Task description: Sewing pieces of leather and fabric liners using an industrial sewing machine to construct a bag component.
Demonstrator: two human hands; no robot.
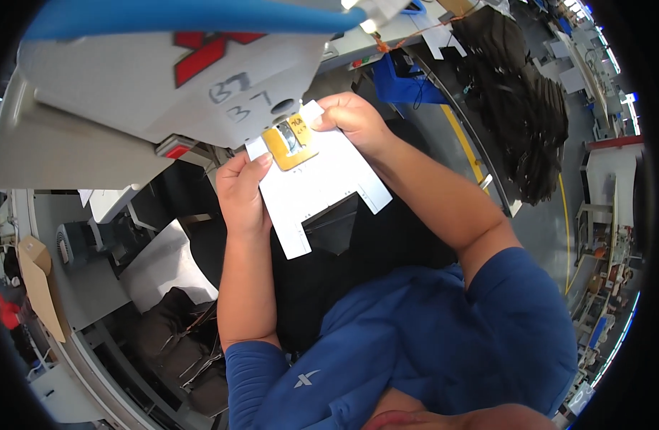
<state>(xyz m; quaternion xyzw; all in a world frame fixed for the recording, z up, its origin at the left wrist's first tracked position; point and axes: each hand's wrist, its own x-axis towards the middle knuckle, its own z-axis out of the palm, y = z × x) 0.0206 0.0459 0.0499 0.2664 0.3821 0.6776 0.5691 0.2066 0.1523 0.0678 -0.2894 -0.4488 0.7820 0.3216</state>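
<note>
Both my hands grip a flat white template (326, 179), a stiff sheet with a notch cut into its near edge. My left hand (242, 188) pinches its left edge, thumb on top. At the far right corner my right hand (356, 125) holds it the same way. On the template's far part sits a yellow plate (292, 162) with a slot in it and handwriting on its face. Dark and shiny material shows inside the slot; its kind is unclear. Just beyond my hands stands the white machine head (150, 100), with red marks and handwriting.
A red switch (177, 152) sits on the machine's lower edge. Dark garments (516, 107) are heaped at the right, near a blue bin (408, 82). More dark cloth (168, 333) lies lower left, below a shiny metal sheet (173, 265). Brown cardboard (43, 290) stands far left.
</note>
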